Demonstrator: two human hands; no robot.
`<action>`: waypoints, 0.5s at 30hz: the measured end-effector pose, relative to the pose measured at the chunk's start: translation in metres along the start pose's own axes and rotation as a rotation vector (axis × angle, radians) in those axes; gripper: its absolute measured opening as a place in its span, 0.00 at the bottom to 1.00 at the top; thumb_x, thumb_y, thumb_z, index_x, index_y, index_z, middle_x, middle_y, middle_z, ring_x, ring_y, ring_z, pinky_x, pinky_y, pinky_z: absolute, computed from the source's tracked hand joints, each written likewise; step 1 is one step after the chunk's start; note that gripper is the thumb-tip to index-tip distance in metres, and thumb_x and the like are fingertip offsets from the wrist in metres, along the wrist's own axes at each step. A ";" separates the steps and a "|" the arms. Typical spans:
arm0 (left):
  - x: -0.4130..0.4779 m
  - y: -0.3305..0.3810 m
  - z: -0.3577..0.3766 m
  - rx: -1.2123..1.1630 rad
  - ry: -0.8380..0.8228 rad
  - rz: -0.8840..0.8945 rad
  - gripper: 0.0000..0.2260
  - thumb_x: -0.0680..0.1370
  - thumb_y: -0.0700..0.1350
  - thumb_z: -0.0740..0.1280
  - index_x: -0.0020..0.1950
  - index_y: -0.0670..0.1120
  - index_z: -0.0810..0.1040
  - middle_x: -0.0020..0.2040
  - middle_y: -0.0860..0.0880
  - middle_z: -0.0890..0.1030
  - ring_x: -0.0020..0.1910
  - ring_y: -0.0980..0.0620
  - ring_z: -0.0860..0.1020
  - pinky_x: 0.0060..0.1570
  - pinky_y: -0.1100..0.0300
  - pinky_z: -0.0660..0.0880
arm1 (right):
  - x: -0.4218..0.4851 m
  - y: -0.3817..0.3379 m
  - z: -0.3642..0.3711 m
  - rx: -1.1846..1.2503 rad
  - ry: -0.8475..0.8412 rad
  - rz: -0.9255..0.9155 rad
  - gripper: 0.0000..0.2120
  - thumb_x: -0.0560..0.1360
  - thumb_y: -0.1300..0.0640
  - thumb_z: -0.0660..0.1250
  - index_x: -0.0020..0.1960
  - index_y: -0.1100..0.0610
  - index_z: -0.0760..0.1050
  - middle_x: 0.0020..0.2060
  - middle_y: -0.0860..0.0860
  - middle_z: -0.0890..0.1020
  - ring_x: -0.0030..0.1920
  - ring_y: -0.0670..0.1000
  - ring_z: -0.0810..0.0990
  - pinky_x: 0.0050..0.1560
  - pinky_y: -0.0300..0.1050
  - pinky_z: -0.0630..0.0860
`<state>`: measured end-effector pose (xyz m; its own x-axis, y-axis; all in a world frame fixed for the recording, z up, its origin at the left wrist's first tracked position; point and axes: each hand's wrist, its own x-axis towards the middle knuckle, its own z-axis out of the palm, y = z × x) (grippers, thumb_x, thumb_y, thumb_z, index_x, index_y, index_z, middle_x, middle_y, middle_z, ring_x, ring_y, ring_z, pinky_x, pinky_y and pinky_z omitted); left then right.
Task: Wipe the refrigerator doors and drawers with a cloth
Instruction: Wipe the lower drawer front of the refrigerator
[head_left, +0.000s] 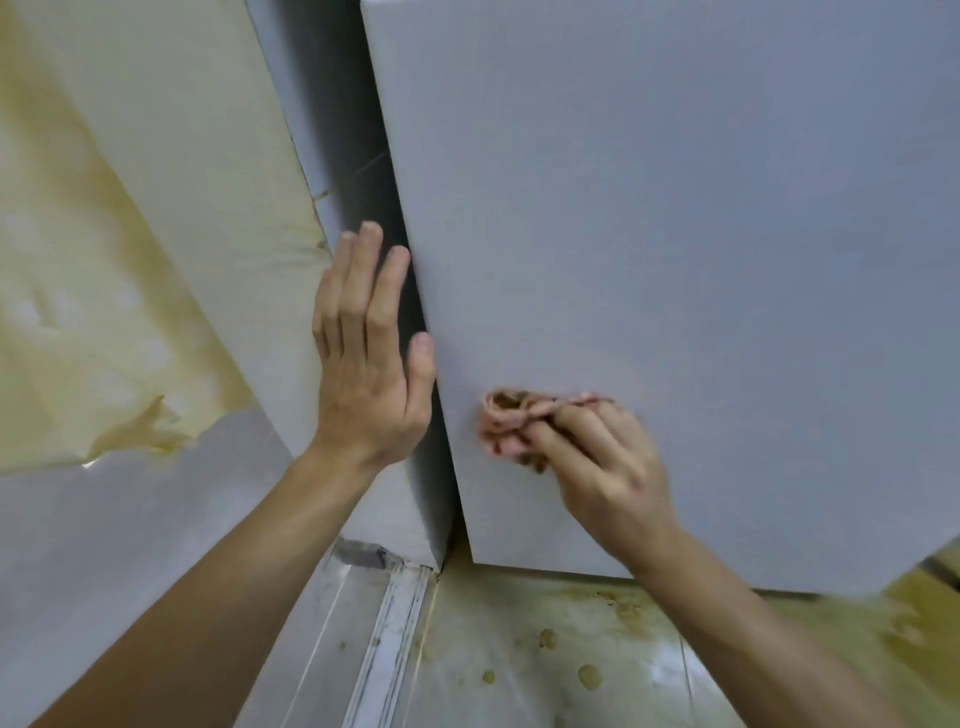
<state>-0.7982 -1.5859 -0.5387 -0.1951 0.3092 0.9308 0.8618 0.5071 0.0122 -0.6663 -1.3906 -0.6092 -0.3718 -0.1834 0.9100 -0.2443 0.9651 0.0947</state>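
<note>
The right hand (608, 467) reached in from the lower right, its fingers curled tightly round a bunched pinkish cloth (511, 418) and pressing it against the grey face of the refrigerator door (675, 234), low on the panel and near its left edge. The wad stuck out past the fingertips (only its crumpled folds showed). The left hand (369, 358) came up from the lower left with its fingers straight and close together, holding nothing. Its thumb lay along the door's left edge, while its fingers stretched over the dark gap beside it. Left of that gap stood a pale panel partly covered by a yellowed, torn sheet (104, 260). Below the door, the floor (519, 649) was spotted with yellowish stains.
</note>
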 end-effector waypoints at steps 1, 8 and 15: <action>-0.002 0.003 0.002 -0.005 -0.017 0.011 0.26 0.83 0.41 0.60 0.80 0.37 0.60 0.81 0.36 0.58 0.82 0.35 0.56 0.82 0.42 0.53 | -0.023 0.005 0.001 0.017 -0.116 -0.045 0.07 0.82 0.64 0.69 0.52 0.58 0.87 0.45 0.54 0.84 0.40 0.58 0.81 0.43 0.50 0.73; -0.011 0.023 0.014 -0.002 -0.064 -0.028 0.31 0.79 0.36 0.65 0.81 0.36 0.57 0.81 0.36 0.55 0.83 0.36 0.54 0.83 0.44 0.52 | -0.003 0.047 -0.053 -0.032 -0.141 -0.148 0.10 0.82 0.64 0.68 0.54 0.56 0.87 0.49 0.55 0.85 0.48 0.58 0.80 0.45 0.52 0.71; -0.021 0.046 0.022 0.055 -0.085 -0.021 0.34 0.76 0.35 0.68 0.80 0.35 0.57 0.81 0.34 0.54 0.82 0.31 0.53 0.84 0.43 0.49 | 0.119 0.081 -0.101 -0.117 0.544 0.338 0.06 0.78 0.67 0.72 0.54 0.64 0.83 0.48 0.60 0.78 0.52 0.61 0.80 0.52 0.54 0.79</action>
<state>-0.7651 -1.5517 -0.5660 -0.2538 0.3638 0.8963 0.8308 0.5566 0.0093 -0.6399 -1.3157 -0.4524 0.1033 0.2249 0.9689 -0.0831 0.9726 -0.2170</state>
